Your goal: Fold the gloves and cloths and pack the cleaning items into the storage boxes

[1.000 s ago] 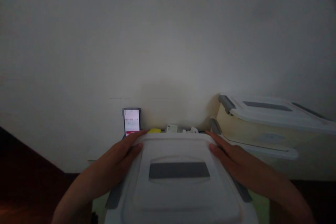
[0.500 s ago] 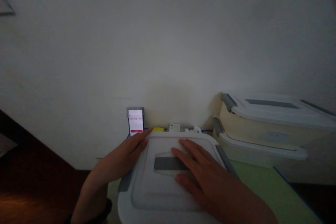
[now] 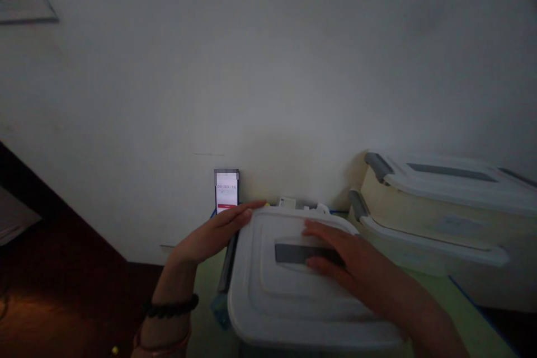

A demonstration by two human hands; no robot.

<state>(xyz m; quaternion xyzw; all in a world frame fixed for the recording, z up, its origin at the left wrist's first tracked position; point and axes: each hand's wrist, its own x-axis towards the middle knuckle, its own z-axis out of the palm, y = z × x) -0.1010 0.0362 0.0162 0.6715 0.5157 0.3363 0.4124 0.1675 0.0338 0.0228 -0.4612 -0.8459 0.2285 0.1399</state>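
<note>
A white plastic lid with a grey centre inset tops a storage box in front of me. My left hand lies along the lid's far left corner, its fingers stretched and nothing held. On top of the lid rests my right hand, thumb and fingers apart on either side of the inset. A grey side latch shows along the lid's left edge. Below it is a bluish-green item that I cannot make out. The box body is mostly hidden beneath the lid.
A phone with a timer on its screen leans against the wall behind the box. Small white items lie beyond the lid. Two stacked lidded boxes stand at right on the green tabletop.
The lid has shifted to the right, and its left latch now appears steeper. My left hand has slid along the corner; my right fingers have drawn closer together. The view has turned slightly left.
</note>
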